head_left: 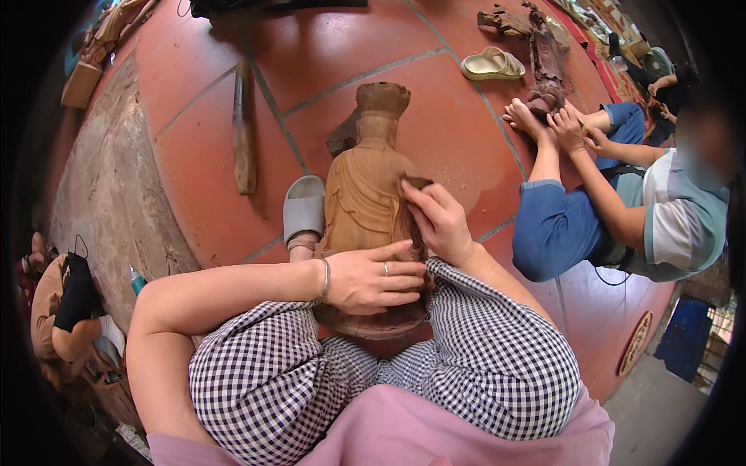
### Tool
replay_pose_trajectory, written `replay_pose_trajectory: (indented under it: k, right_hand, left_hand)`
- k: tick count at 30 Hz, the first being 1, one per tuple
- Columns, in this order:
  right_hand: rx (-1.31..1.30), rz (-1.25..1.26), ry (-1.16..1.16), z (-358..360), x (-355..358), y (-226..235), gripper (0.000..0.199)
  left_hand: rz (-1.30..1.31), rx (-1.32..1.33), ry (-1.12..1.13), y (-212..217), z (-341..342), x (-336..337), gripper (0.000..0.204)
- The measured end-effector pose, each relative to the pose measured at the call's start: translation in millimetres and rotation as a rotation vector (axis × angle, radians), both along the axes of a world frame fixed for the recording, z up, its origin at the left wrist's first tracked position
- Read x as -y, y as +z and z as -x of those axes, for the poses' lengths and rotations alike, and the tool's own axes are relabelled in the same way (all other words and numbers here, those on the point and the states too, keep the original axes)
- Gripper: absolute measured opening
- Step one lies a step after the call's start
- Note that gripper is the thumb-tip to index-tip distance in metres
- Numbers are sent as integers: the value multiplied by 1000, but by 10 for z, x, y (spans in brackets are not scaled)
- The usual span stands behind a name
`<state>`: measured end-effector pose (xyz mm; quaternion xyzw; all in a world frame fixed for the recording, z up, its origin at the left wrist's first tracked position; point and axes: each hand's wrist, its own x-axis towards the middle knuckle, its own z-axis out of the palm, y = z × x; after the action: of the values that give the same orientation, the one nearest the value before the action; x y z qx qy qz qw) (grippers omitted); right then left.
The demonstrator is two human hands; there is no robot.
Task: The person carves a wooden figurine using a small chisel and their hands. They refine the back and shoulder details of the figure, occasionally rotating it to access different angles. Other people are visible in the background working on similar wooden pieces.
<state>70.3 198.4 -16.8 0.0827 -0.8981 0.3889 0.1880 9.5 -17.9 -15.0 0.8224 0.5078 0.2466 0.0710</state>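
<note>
Far left: a person (58,307) in tan and black, crouched at the picture's rim, well apart from the carving.
Wooden stick (244,132): lying flat on the red tiled floor (194,155), left of the statue, apart from it.
Grey slipper (304,208): on a foot stretched forward, just beside the statue's left edge.
Left hand (371,276): laid flat across the lower body of the statue, fingers stretched toward the right, ring on one finger, bracelet at the wrist; pressing on the wood rather than closed round it.
Wooden statue (365,194): robed figure of pale brown wood, lying between the knees in checked trousers (272,380), head end pointing away, base toward the lap, resting on the floor.
Right hand (439,221): fingers bunched narrow, pinching a small brown scrap, probably sandpaper (416,183), against the right flank of the statue.
Pale sandal (492,64): alone on the floor beyond the statue, well apart.
Dark carving (544,70): upright further back, right of the sandal.
Right side: another person (645,210) in blue trousers seated on the floor, both hands at the foot of the dark carving, bare feet beside it.
</note>
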Motion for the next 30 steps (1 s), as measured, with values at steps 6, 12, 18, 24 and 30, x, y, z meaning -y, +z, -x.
replay_pose_trajectory:
  k: [6,12,18,24,30]
  right_hand:
    - [-17,-161,108,-180,-120,15,49]
    - [-12,-237,59,-134,13,-35,51]
    - [-60,-221,60,-67,-37,-40,50]
    - [-13,-223,85,-321,-37,-63,53]
    - [-66,-232,46,17,12,-15,52]
  left_hand:
    - [30,129,-2,45,58,-67,52]
    - [47,158,6,66,72,-23,52]
    - [17,187,-5,23,71,-87,51]
    - [9,200,16,64,83,-54,49]
    - [-2,220,11,-16,55,-83,50]
